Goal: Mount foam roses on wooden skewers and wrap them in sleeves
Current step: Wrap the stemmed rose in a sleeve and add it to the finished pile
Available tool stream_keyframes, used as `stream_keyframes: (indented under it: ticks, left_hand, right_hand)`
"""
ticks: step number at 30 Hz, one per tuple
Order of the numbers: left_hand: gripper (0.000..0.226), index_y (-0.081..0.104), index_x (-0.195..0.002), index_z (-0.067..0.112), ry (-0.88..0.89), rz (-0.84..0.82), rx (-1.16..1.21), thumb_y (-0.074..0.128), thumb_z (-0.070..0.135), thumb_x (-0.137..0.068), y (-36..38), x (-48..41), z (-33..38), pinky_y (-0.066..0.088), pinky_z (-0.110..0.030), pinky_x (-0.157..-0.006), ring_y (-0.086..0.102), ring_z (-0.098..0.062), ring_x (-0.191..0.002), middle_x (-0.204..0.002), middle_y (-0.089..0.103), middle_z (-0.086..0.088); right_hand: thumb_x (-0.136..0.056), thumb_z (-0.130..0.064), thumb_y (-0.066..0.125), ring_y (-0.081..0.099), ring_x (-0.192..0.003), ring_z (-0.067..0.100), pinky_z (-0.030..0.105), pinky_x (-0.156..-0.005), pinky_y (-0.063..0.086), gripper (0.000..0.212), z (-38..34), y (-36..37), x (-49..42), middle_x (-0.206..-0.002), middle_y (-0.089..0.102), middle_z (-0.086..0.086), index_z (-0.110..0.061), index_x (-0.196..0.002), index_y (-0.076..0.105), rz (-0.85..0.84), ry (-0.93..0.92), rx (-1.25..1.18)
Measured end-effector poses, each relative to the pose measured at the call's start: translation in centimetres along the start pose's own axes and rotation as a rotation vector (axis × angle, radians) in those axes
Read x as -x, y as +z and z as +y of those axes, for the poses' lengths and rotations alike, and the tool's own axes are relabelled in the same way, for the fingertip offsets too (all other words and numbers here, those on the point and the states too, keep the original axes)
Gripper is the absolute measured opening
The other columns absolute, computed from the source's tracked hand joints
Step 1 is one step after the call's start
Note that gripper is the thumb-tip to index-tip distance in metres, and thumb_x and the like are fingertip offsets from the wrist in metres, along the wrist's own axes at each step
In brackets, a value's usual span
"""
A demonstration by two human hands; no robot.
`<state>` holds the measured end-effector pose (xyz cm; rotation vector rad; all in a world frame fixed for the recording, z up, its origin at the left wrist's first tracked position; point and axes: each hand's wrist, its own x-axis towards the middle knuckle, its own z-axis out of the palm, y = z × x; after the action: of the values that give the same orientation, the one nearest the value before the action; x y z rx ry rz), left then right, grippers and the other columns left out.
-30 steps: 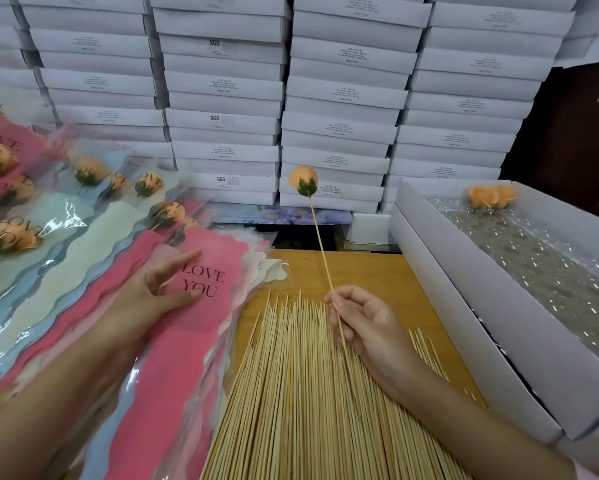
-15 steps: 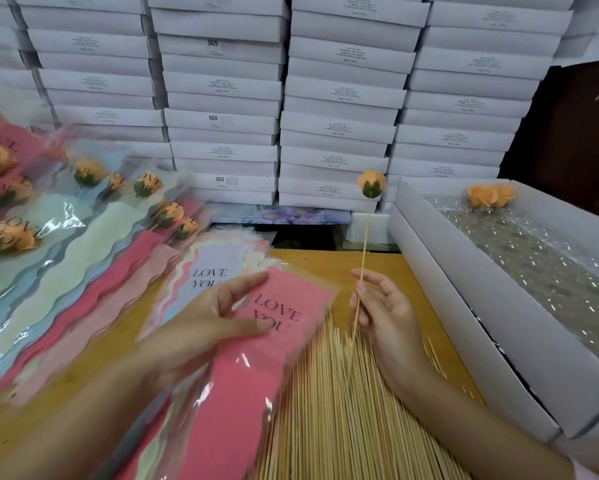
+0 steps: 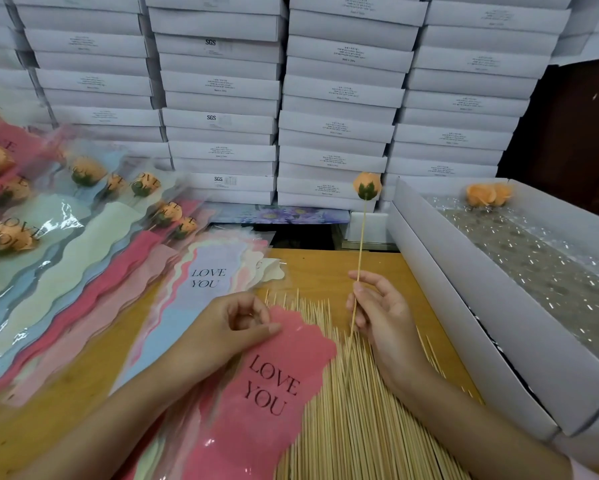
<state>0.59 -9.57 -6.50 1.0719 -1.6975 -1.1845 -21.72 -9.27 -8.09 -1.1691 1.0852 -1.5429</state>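
Mounted rose (image 3: 367, 186) on skewer (image 3: 361, 244), upright above the skewer pile (image 3: 353, 427), lower shaft pinched in right hand (image 3: 381, 313), tip free for insertion. Pink sleeve (image 3: 274, 386) flat across pile, top edge pinched by left hand (image 3: 235, 327), likely to part its mouth. Along left of table (image 3: 312, 268), wrapped roses (image 3: 83, 171) fanned out.

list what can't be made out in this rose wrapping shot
Head view:
Small print on the stacked white cardboard boxes: too small to read.
Wrapped orange foam roses, left: blurred, some cut by the edge.
Thin wooden skewer in the right hand: lower tip lost among the loose skewer pile.
Pink "LOVE YOU" plastic sleeve in the left hand: bottom cut by the frame edge.
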Motion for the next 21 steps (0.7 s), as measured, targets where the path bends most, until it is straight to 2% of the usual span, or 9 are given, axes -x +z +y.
stream_keyframes:
  ticks: [3,5,7,10,12,14,17,19,21]
  left_hand:
    - [0.015,0.062,-0.095,0.012,-0.027,-0.045,-0.007,0.069,0.003,-0.086,0.0,-0.1,-0.1,0.036,-0.017,-0.044,0.043,-0.009,-0.043,-0.053,0.048,0.0]
    - [0.036,0.065,-0.111,0.023,-0.035,-0.079,-0.009,0.065,-0.003,-0.088,0.0,0.0,-0.4,0.032,-0.02,-0.046,0.037,-0.01,-0.046,-0.055,0.04,-0.001]
    - [0.049,0.065,-0.117,0.033,-0.025,-0.081,-0.005,0.061,-0.007,-0.088,-0.1,0.1,-0.6,0.029,-0.021,-0.047,0.033,-0.011,-0.047,-0.056,0.034,0.0]
    - [0.045,0.068,-0.112,0.034,-0.002,-0.052,0.034,0.06,-0.003,-0.087,0.0,0.2,-0.8,0.032,-0.02,-0.051,0.036,-0.011,-0.053,-0.058,0.04,0.002]
    - [0.032,0.071,-0.109,0.028,0.021,-0.009,0.053,0.065,0.006,-0.086,0.1,0.3,-0.8,0.038,-0.02,-0.059,0.046,-0.011,-0.063,-0.072,0.057,-0.002]
    - [0.018,0.074,-0.102,0.019,0.033,0.024,0.106,0.068,0.008,-0.089,0.1,0.2,-0.9,0.043,-0.015,-0.063,0.056,-0.008,-0.069,-0.081,0.068,0.0]
    - [0.004,0.071,-0.087,0.008,0.049,0.072,0.153,0.071,0.005,-0.084,0.2,0.1,-1.1,0.042,-0.012,-0.052,0.057,-0.007,-0.059,-0.068,0.066,0.0]
    - [0.009,0.063,-0.082,0.003,0.072,0.082,0.164,0.071,0.0,-0.082,0.3,0.0,-1.2,0.041,-0.014,-0.047,0.054,-0.008,-0.051,-0.064,0.061,-0.002]
    - [0.015,0.057,-0.084,0.001,0.095,0.087,0.14,0.071,-0.003,-0.082,0.2,-0.2,-1.3,0.045,-0.015,-0.054,0.057,-0.01,-0.058,-0.067,0.061,-0.003]
  right_hand:
    - [-0.099,-0.011,0.051,0.043,-0.047,0.003,0.015,-0.048,0.04,0.017,0.0,0.1,0.0,-0.064,0.059,-0.005,-0.016,-0.11,0.063,-0.002,-0.002,0.004]
    - [-0.099,-0.011,0.051,0.043,-0.047,0.003,0.015,-0.049,0.041,0.017,0.0,0.1,0.0,-0.064,0.059,-0.005,-0.016,-0.11,0.063,-0.006,0.002,0.007]
    - [-0.099,-0.011,0.051,0.044,-0.048,0.004,0.016,-0.05,0.041,0.016,-0.1,0.1,0.1,-0.064,0.059,-0.005,-0.017,-0.11,0.063,-0.009,0.005,0.014]
    - [-0.099,-0.012,0.051,0.044,-0.05,0.005,0.019,-0.053,0.043,0.017,-0.2,0.2,0.2,-0.066,0.06,-0.005,-0.017,-0.11,0.062,-0.014,0.003,0.028]
    - [-0.099,-0.01,0.051,0.045,-0.051,0.006,0.02,-0.053,0.043,0.018,-0.4,0.3,0.3,-0.068,0.061,-0.004,-0.017,-0.113,0.061,-0.025,-0.005,0.036]
    - [-0.098,-0.009,0.051,0.046,-0.051,0.006,0.022,-0.053,0.043,0.02,-0.6,0.5,0.5,-0.07,0.062,-0.003,-0.018,-0.115,0.059,-0.036,-0.01,0.049]
    - [-0.097,-0.005,0.052,0.047,-0.051,0.007,0.027,-0.053,0.04,0.025,-1.2,0.8,0.4,-0.071,0.062,-0.001,-0.019,-0.117,0.056,-0.042,0.017,0.02]
    - [-0.096,-0.005,0.053,0.048,-0.051,0.006,0.026,-0.052,0.041,0.026,-1.8,1.0,0.1,-0.071,0.063,-0.002,-0.019,-0.118,0.056,-0.046,0.03,0.012]
    - [-0.096,-0.007,0.054,0.05,-0.052,0.006,0.023,-0.051,0.043,0.024,-2.4,1.1,-0.2,-0.072,0.065,-0.003,-0.019,-0.116,0.056,-0.051,0.021,0.015]
